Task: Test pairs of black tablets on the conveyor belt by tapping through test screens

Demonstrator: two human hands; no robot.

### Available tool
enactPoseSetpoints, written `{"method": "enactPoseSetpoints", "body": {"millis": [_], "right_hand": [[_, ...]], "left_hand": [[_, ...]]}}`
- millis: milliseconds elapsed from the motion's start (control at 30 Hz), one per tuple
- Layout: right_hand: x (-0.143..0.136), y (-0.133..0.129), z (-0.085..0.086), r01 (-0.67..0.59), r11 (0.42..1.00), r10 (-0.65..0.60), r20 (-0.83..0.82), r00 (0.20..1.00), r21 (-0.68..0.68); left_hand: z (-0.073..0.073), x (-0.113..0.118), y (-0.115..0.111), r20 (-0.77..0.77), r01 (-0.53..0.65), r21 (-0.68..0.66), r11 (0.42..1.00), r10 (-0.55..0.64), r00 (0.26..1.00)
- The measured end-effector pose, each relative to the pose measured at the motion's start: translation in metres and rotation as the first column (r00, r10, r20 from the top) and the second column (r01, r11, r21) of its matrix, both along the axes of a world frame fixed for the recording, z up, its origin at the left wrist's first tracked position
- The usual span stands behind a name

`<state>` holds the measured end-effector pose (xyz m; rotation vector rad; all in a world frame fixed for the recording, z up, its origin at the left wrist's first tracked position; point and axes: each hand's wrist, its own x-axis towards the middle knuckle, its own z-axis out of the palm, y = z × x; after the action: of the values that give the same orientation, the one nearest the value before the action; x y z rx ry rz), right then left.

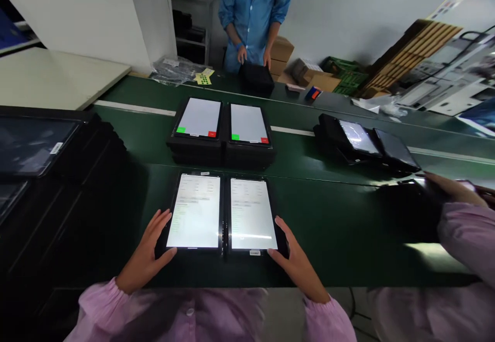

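Observation:
Two lit tablets lie side by side on the green table (328, 259), the left tablet (195, 213) and the right tablet (253, 215), both showing white pages with small text. My left hand (149, 251) rests at the lower left corner of the left tablet, fingers apart, thumb on its bottom edge. At the right tablet's lower right corner is my right hand (294, 259), its thumb and fingers spread along the edges. Just beyond, two more tablets (200, 116) (247, 121) with white screens and green and red corner patches lie on black stacks.
Stacked dark tablets (34, 143) stand at the left. Farther right lie more tablets (358, 136), near a co-worker's hand (456, 187) and pink sleeve. Across the table, a person in blue (255, 12) touches a black stack (257, 78). Plastic bags (176, 71) lie at the back.

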<state>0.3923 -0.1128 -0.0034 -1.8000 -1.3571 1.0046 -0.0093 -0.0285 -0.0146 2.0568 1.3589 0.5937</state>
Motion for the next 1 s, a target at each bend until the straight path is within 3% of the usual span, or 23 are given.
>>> {"method": "enactPoseSetpoints", "body": {"millis": [167, 533, 1000], "right_hand": [[-0.005, -0.007, -0.006, 0.025, 1.0, -0.025, 0.02, 0.999, 0.016], [-0.02, 0.009, -0.011, 0.275, 0.961, -0.273, 0.061, 0.96, -0.032], [-0.022, 0.011, -0.017, 0.241, 0.967, -0.245, 0.05, 0.968, 0.085]], "left_hand": [[0.001, 0.004, 0.0, -0.03, -0.022, -0.023, 0.999, 0.022, 0.999], [-0.003, 0.019, 0.004, 0.064, -0.138, 0.006, 0.99, 0.137, 0.988], [-0.005, 0.02, 0.01, 0.061, -0.162, 0.076, 0.984, 0.157, 0.986]]}}
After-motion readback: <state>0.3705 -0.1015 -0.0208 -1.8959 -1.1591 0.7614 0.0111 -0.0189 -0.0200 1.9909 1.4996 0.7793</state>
